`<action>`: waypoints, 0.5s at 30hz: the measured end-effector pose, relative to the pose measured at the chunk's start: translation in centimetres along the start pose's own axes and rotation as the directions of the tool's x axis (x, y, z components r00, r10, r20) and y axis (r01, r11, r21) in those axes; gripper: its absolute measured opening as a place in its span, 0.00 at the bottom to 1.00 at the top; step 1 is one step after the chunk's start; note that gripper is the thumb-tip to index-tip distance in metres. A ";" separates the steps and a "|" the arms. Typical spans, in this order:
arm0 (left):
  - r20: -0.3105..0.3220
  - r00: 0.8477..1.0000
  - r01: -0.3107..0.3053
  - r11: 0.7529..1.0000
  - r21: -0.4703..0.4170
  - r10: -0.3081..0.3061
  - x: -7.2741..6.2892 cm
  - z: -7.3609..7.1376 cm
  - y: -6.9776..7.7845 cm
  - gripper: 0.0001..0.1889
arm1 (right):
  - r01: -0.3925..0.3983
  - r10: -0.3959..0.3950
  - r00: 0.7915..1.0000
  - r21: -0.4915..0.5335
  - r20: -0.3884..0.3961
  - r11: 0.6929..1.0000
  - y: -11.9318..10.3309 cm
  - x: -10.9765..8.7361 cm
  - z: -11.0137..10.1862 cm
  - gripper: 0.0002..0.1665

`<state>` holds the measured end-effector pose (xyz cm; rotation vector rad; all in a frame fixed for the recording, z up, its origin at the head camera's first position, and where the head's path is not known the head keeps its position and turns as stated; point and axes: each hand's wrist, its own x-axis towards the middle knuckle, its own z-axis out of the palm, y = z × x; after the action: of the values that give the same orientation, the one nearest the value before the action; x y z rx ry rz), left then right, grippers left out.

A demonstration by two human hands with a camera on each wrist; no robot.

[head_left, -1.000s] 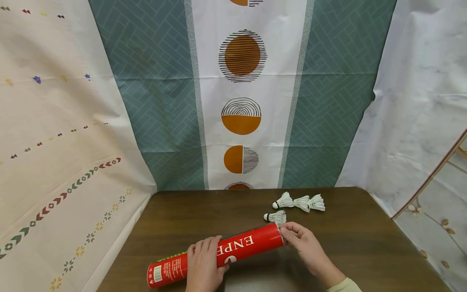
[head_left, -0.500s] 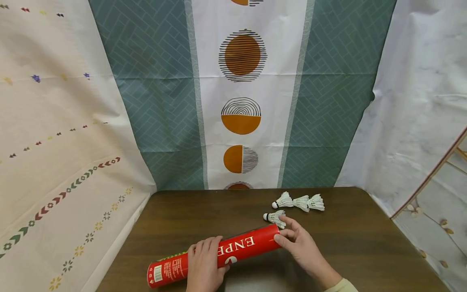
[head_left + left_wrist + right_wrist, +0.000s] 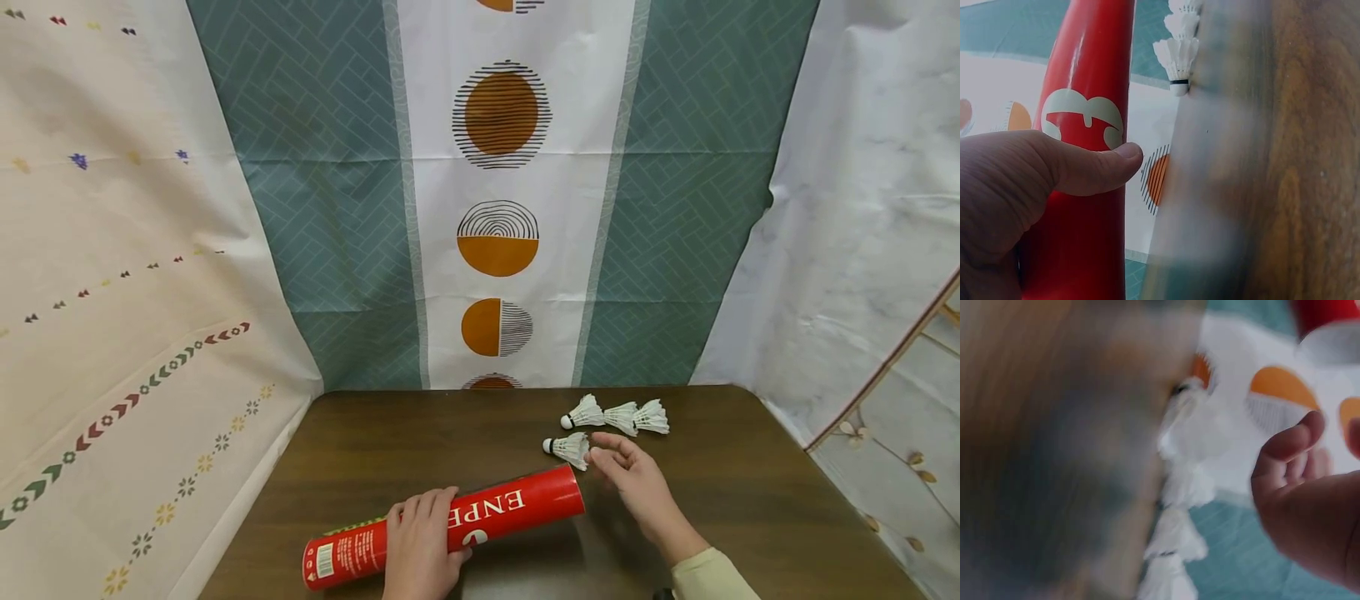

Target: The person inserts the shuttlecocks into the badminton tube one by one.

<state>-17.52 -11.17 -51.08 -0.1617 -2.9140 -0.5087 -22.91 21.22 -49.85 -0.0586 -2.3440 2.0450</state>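
Observation:
My left hand point(image 3: 422, 546) grips a red shuttlecock tube point(image 3: 517, 504) round its middle. The tube slants up to the right, its right end above the table and its barcode end at lower left. In the left wrist view my thumb point(image 3: 1100, 165) lies across the tube. Just past the tube's right end, my right hand point(image 3: 637, 483) holds nothing, its fingers loosely bent. Its fingertips are close to the feathers of the nearest white shuttlecock point(image 3: 572, 450); whether they touch cannot be told. In the right wrist view the tube's end point(image 3: 1335, 340) is above the hand.
Behind the nearest shuttlecock, three more lie in a nested row point(image 3: 618, 418) near the back of the dark wooden table point(image 3: 405, 442). Patterned cloths point(image 3: 330, 217) hang behind the table and along both sides.
My right hand has come away from the tube's right end and moved right and back, beside the nearest shuttlecock. The left hand and the tube have hardly moved.

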 end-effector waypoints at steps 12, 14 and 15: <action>0.021 1.000 -0.002 1.000 0.001 0.002 0.0 -0.2 0.0 0.47 | -0.028 0.040 0.998 -0.224 0.049 0.974 2.3 3.4 -0.8 0.32; 0.021 1.000 -0.005 1.000 0.006 0.005 0.0 -0.2 0.0 0.46 | -0.013 0.034 0.995 -0.218 0.090 0.976 2.4 3.7 -0.4 0.31; 0.022 1.000 -0.006 1.000 0.008 0.006 0.1 -0.2 0.0 0.46 | -0.009 0.033 0.993 -0.213 0.110 0.977 2.4 3.8 -0.2 0.30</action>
<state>-17.56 -11.21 -50.92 -0.1764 -2.9358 -0.4975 -26.69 21.95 -52.18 0.0277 -2.6334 1.8433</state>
